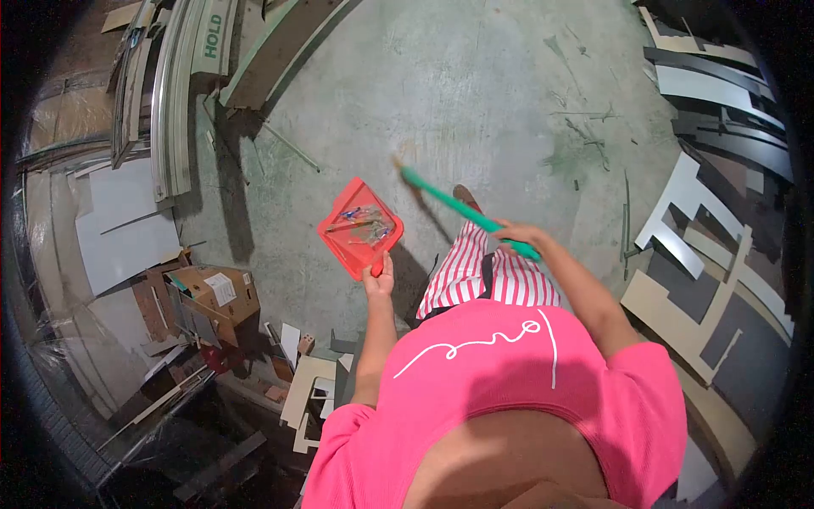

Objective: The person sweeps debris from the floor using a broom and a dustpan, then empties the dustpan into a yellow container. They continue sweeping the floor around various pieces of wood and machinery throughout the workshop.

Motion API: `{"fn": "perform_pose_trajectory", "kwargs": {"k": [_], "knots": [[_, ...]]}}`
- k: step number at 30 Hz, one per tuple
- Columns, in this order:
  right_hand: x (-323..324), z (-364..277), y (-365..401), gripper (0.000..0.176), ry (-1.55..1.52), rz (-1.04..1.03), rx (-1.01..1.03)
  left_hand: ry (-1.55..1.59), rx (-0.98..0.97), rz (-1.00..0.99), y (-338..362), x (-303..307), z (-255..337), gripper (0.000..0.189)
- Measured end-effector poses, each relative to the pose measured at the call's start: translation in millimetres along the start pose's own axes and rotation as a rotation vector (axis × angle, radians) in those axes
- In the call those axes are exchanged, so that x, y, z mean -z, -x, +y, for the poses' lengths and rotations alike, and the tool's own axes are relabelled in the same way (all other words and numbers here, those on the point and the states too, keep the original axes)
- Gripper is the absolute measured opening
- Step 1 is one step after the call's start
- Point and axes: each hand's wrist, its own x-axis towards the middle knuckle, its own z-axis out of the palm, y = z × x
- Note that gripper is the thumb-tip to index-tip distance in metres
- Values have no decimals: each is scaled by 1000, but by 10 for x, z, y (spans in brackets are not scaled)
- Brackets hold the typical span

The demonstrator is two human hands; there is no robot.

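Left hand (379, 276) clenches the dustpan (360, 227), right hand (519, 236) wraps the broomstick (449, 202); I fear a tilt spills its scraps (366, 222) onto the floor (475, 102).

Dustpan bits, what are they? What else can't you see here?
- Head view: the bits in the red dustpan are too small to name.
- The left hand covers the dustpan's handle.
- The green stick: near end hidden by the right hand; far tip blurred.

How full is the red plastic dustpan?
Partly filled: small mixed debris lies in the red plastic dustpan, held by the left hand.
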Motion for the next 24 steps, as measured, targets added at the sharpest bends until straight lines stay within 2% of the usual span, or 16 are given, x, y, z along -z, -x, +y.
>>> {"fn": "perform_pose_trajectory", "kwargs": {"k": [1, 2, 4, 6, 7, 8, 10, 12, 16, 19, 21, 22, 24], "knots": [[-12, -19, -368, 52, -13, -143, 39, 2, 5, 1, -37, -84, 36, 48], [-121, -78, -697, 53, 13, -97, -10, 12, 6, -10, -79, -157, 88, 47], [-324, -364, -1051, 54, 286, -131, -92, 31, 14, -17, -101, -311, 92, 46], [-454, -519, -1202, 53, 304, -97, -118, -17, -140, -37, -92, -453, 87, 52], [-501, -612, -1230, 52, 317, -71, -132, 30, -81, -42, -169, -426, 153, 51], [-458, -694, -1193, 52, 324, -69, -132, 36, -81, -46, -230, -428, 175, 51], [-294, -838, -911, 48, 328, 99, -113, 145, 22, 58, -346, -419, 215, 50], [158, -698, -822, 46, 218, 54, -38, 130, 27, 79, -461, -386, 259, 48], [871, -552, -154, 37, -195, 264, 26, 110, 64, 43, -630, -432, 287, 45], [1148, -578, 272, 28, -271, 387, 23, 50, 42, 74, -655, -564, 249, 45], [1246, -652, 363, 23, -570, 493, -92, 47, 38, 67, -723, -645, 247, 44], [1236, -681, 354, 23, -570, 494, -90, 42, 31, 62, -767, -680, 254, 44], [1202, -748, 332, 21, -412, 475, 80, 57, 57, 35, -865, -734, 266, 44]]}}
